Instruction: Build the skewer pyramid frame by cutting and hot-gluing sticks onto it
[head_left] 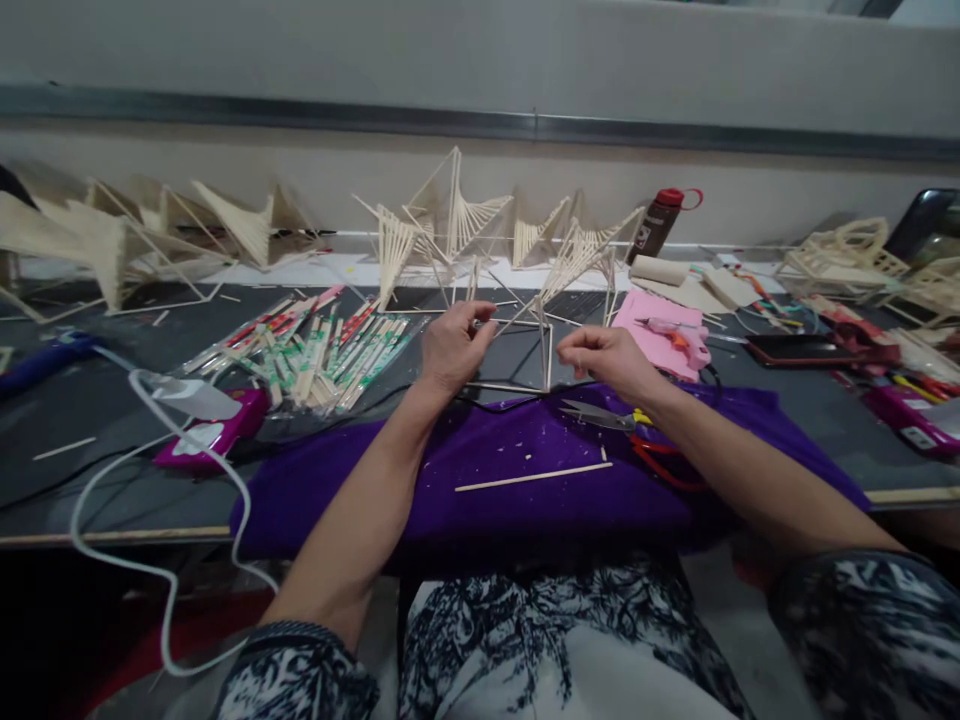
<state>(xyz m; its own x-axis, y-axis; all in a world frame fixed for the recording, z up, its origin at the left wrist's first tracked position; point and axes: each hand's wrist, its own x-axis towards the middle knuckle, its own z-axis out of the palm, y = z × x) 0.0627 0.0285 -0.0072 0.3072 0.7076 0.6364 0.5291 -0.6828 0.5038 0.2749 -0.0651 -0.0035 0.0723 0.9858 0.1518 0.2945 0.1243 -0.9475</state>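
Observation:
My left hand is curled, fingertips pinched on a thin wooden stick of a small stick frame standing at the back edge of a purple cloth. To the right of the frame, my right hand is closed in a pinch beside its upright sticks; what it pinches is too thin to make out. On the cloth lie a loose long stick and scissors with red and yellow handles, just under my right wrist.
A heap of wrapped chopsticks lies to the left, with a pink glue gun and a white cable. Finished stick models line the back wall. A pink cloth, a dark bottle and tools sit to the right.

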